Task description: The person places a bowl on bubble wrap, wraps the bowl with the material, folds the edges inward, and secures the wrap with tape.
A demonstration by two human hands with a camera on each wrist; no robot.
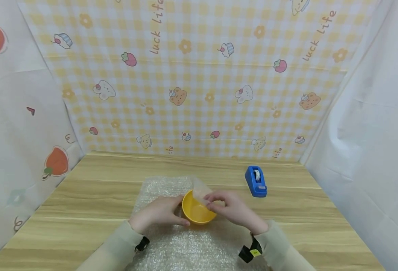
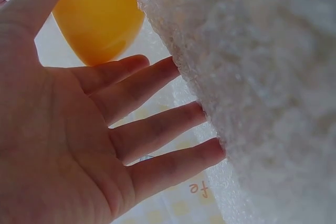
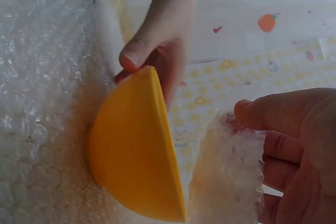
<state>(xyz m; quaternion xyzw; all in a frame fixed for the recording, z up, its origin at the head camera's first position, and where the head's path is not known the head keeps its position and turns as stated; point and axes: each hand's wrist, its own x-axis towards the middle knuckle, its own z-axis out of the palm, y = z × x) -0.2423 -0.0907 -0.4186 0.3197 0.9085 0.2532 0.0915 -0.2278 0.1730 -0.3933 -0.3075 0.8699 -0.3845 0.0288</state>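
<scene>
A yellow bowl [image 1: 198,213] stands upright on a sheet of bubble wrap [image 1: 199,248] spread over the wooden table. My left hand [image 1: 161,213] is at the bowl's left side, its thumb and fingers spread about the rim. In the left wrist view its fingers are nearly straight, fingertips against the bubble wrap [image 2: 273,77]. My right hand [image 1: 231,209] pinches a lifted edge of the bubble wrap [image 3: 226,166] between thumb and fingers. That flap rises beside the bowl [image 3: 134,145] and partly covers its far right rim in the head view.
A blue tape dispenser [image 1: 256,182] with a roll of tape stands on the table, behind and right of the bowl. A yellow-checked cloth [image 1: 192,75] hangs at the back. White cloths [image 1: 371,131] close off both sides.
</scene>
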